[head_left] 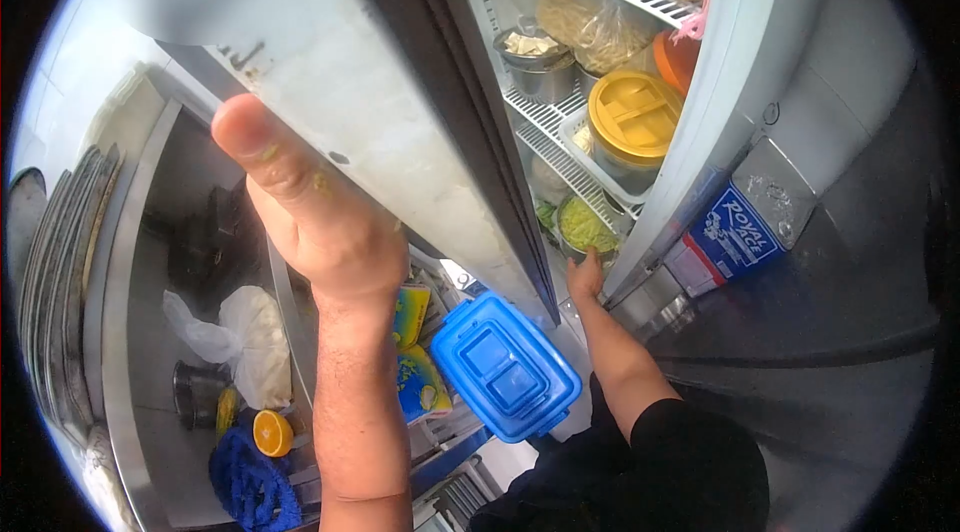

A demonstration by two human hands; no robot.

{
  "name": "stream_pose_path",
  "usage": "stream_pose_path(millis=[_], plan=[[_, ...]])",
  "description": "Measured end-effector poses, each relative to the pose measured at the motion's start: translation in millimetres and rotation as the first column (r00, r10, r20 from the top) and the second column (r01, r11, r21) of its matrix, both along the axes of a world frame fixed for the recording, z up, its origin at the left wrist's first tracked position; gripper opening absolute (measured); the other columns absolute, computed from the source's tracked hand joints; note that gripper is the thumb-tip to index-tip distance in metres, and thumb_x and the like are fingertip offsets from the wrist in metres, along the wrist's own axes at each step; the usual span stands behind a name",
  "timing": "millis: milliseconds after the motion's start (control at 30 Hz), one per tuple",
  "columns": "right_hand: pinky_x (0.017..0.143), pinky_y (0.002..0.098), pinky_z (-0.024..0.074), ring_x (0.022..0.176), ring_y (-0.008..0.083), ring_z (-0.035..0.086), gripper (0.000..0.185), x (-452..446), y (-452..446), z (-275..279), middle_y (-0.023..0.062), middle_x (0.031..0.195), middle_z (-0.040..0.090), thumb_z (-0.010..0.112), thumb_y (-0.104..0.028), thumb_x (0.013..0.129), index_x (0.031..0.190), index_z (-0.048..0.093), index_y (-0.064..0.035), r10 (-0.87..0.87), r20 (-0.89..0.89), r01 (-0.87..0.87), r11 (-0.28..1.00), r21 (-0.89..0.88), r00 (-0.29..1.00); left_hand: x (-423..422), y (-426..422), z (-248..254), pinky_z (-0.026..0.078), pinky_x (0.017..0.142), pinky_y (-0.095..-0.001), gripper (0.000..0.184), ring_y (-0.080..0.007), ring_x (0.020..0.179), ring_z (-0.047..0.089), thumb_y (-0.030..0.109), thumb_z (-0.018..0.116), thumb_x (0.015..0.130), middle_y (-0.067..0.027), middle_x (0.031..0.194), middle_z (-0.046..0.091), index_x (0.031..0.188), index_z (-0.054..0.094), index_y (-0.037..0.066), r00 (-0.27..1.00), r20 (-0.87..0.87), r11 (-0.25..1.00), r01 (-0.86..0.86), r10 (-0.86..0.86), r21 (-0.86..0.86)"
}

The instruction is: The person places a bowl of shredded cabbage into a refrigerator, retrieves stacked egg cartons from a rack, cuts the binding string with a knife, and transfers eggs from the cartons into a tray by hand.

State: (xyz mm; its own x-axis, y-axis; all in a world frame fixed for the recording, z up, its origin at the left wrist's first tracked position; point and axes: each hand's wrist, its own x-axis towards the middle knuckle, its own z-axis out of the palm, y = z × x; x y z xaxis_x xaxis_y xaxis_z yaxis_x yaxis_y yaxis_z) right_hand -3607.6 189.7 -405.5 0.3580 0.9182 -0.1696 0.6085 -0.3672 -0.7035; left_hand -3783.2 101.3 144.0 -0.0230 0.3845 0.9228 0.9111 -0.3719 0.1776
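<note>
My left hand (pixel 320 217) is at the edge of the open refrigerator door (pixel 370 92), thumb up and the other fingers hidden behind it. Yellow-green bits stick to the thumb and knuckle. Low inside the refrigerator, my right hand (pixel 585 277) is at the near rim of a bowl of finely cut green vegetable (pixel 585 224); its fingers are partly hidden under the bowl. Above that bowl, a tub with a yellow lid (pixel 636 117) stands in a white tray (pixel 606 167).
A blue lidded plastic box (pixel 508 367) is below the door. On the steel counter at left are a halved orange (pixel 272 433), a blue cloth (pixel 250 482) and a plastic bag (pixel 255 347). A Royal Ace tin (pixel 740 227) stands right of the refrigerator. Covered pots (pixel 540 67) fill the middle shelf.
</note>
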Motion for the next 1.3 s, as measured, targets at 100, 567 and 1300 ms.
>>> stream_pose_path(millis=[100, 567, 1300], plan=[[0.095, 0.0524, 0.0525, 0.115, 0.0463, 0.066, 0.046, 10, 17, -8, 0.0273, 0.118, 0.071, 0.085, -0.029, 0.085, 0.118, 0.062, -0.0059, -0.001, -0.097, 0.003, 1.000, 0.020, 0.995, 29, -9, 15, 0.045, 0.108, -0.0321, 0.077, -0.0191, 0.118, 0.060, 0.067, 0.031, 0.110, -0.0103, 0.130, 0.063, 0.143, 0.056, 0.002, 0.830, 0.407, 0.889, 0.450, -0.380, -0.088], [0.074, 0.0509, 0.0515, 0.081, 0.0415, 0.067, 0.036, 23, -39, 13, 0.0226, 0.087, 0.068, 0.087, -0.023, 0.085, 0.099, 0.063, 0.0002, 0.251, -0.094, -0.195, 0.898, 0.394, 0.964, 41, -10, 24, 0.053, 0.086, -0.0286, 0.078, -0.0143, 0.095, 0.067, 0.065, 0.034, 0.111, -0.0073, 0.104, 0.074, 0.115, 0.071, -0.004, 0.731, 0.515, 0.840, 0.541, -0.448, -0.038], [0.080, 0.0515, 0.0531, 0.094, 0.0440, 0.068, 0.047, 91, -62, 123, 0.0260, 0.097, 0.069, 0.089, -0.037, 0.083, 0.097, 0.066, 0.0014, 0.506, -0.062, -0.478, 0.843, 0.246, 0.860, 27, -11, 30, 0.053, 0.083, -0.0296, 0.092, -0.0140, 0.093, 0.066, 0.078, 0.027, 0.105, -0.0078, 0.103, 0.072, 0.120, 0.070, -0.002, 0.764, 0.509, 0.793, 0.565, -0.397, -0.228]])
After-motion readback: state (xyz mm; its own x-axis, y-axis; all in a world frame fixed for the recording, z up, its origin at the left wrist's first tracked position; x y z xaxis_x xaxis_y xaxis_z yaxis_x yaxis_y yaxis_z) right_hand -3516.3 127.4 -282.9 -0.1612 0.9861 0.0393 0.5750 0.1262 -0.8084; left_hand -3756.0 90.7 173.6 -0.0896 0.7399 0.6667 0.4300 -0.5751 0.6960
